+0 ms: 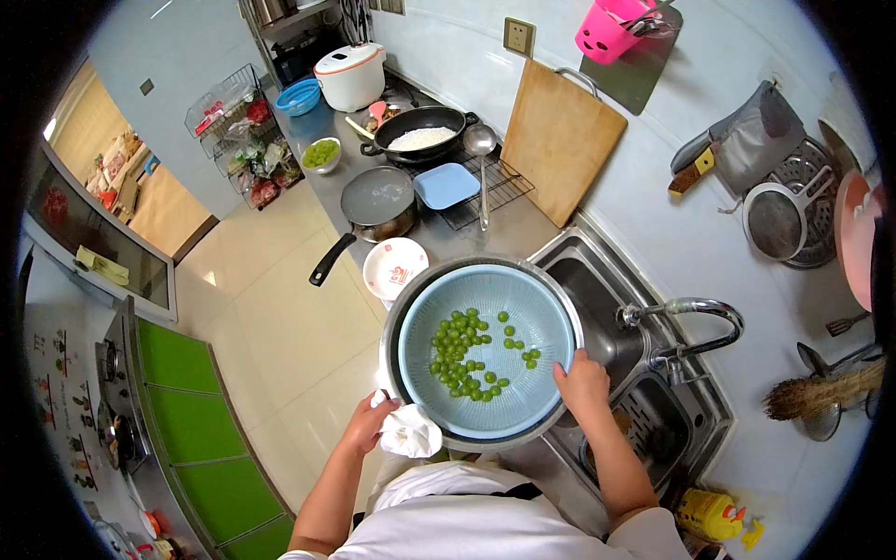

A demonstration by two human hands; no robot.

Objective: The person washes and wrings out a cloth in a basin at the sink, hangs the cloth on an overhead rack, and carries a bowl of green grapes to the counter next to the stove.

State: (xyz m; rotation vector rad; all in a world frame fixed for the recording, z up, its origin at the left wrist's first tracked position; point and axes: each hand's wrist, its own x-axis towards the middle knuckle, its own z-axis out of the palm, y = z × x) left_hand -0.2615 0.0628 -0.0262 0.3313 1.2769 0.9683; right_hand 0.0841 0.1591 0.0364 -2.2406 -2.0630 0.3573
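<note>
A light blue plastic colander [425, 308] sits inside a wide metal basin [392, 359] right in front of me, and green grapes [454, 347] lie scattered over its bottom. On the near left of the basin, my left hand [366, 425] is closed around a bunched white cloth [411, 431], held up against the rim. My right hand [583, 385] grips the right side, its thumb over the colander's edge and its fingers at the basin's rim, partly hidden.
A double sink [597, 299] with a faucet [700, 313] lies to the right. Beyond the basin are a white plate [395, 268], a lidded saucepan [377, 198], a blue tray [446, 187], a black pan [420, 135], a grape bowl [321, 156] and a leaning cutting board [563, 140].
</note>
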